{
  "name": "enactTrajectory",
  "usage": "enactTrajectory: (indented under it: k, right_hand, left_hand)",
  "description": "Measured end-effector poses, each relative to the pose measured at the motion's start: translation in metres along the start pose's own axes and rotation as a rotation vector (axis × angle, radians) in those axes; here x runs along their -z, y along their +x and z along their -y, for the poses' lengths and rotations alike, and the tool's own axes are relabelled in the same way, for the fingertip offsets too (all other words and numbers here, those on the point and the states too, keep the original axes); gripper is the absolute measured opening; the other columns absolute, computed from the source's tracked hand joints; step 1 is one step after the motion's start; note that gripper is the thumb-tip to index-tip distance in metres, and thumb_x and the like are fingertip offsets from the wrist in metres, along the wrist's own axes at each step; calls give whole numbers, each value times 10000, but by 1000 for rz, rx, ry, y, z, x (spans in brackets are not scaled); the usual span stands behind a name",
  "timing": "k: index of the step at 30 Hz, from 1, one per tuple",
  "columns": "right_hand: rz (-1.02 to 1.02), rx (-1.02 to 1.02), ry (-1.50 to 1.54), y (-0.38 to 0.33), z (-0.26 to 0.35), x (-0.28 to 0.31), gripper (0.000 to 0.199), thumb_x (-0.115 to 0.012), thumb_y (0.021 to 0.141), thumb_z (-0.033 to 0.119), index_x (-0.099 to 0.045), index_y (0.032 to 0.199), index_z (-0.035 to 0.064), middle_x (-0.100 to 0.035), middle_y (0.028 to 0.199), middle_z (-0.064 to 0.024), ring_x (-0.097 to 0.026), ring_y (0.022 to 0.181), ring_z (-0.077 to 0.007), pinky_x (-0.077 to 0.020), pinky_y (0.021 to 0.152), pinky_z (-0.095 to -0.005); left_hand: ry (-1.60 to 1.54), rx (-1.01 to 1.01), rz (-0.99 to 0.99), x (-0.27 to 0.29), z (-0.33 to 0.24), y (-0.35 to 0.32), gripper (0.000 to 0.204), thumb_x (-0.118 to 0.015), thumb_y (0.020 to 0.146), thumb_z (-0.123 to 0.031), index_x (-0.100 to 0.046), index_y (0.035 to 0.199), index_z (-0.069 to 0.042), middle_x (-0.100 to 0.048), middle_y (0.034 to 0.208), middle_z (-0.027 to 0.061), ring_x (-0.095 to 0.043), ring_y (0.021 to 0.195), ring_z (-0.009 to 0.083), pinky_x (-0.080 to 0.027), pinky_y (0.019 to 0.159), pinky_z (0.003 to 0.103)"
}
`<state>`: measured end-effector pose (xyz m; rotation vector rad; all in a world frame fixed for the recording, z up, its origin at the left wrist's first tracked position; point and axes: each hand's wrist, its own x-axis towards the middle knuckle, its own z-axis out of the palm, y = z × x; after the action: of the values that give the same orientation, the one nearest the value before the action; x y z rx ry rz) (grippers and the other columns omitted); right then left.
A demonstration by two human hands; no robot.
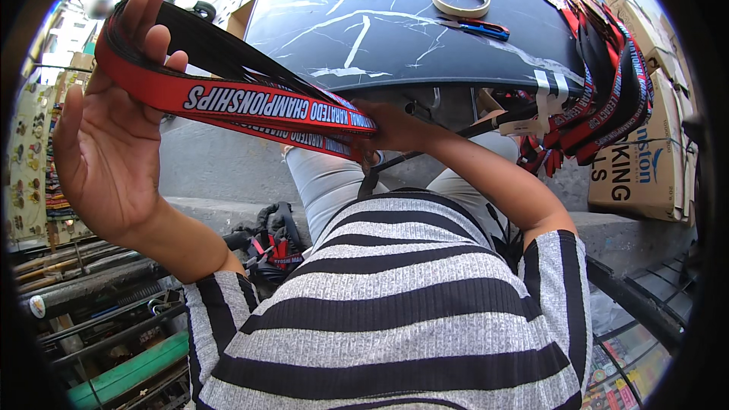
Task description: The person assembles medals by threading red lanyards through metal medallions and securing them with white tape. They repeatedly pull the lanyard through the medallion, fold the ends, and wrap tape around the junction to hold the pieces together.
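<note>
Ribbons (266,105) loop round the spread fingers of the left hand (118,144); the right hand (395,126) pinches their other end.

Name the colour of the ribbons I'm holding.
The ribbons are mostly red outside, black inside, clearest in the head view.

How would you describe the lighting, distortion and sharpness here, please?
In the head view, daylight washes out the area beyond the dark table; in that same head view, fisheye curvature seems to bow its edges, black rings the image, and the red ribbons look fairly sharp.
</note>
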<state>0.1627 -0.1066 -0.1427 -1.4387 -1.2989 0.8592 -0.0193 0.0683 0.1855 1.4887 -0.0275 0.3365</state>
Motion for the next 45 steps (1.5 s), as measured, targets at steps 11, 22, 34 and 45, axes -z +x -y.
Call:
enactTrajectory:
  k: [11,22,34,45]
  right_hand:
    - [47,26,13,-8,9,-11,707,-918,631,308,-646,1219,27,-700,1085,-163,-684,990,-268,-511,911,-374]
    - [21,-36,312,0,2,-35,496,-819,713,212,-655,1139,19,-671,1023,-102,-654,927,-228,-504,871,-334]
    - [126,-173,102,-16,33,19,631,-736,729,128,-541,1313,-10,-684,1077,-137,-654,913,-166,-531,821,-308]
    - [53,-296,-15,-30,32,26,397,-764,752,159,-660,1103,6,-704,923,-113,-655,835,-156,-520,814,-335]
  left_hand:
    - [-53,0,15,-14,4,4,875,-642,934,-225,-93,1545,77,-90,1627,271,-515,1343,291,-339,1178,420]
    - [40,23,13,14,-3,1,919,-650,928,-232,-30,1545,47,-155,1604,291,-481,1369,325,-324,1191,457]
    - [-236,-140,22,-12,14,6,766,-584,958,-322,-246,1475,131,-357,1492,323,-491,1327,375,-425,1124,478]
    - [-166,-204,-81,-37,24,14,608,-566,940,-314,-406,1331,123,-460,1336,297,-526,1203,358,-498,1001,447]
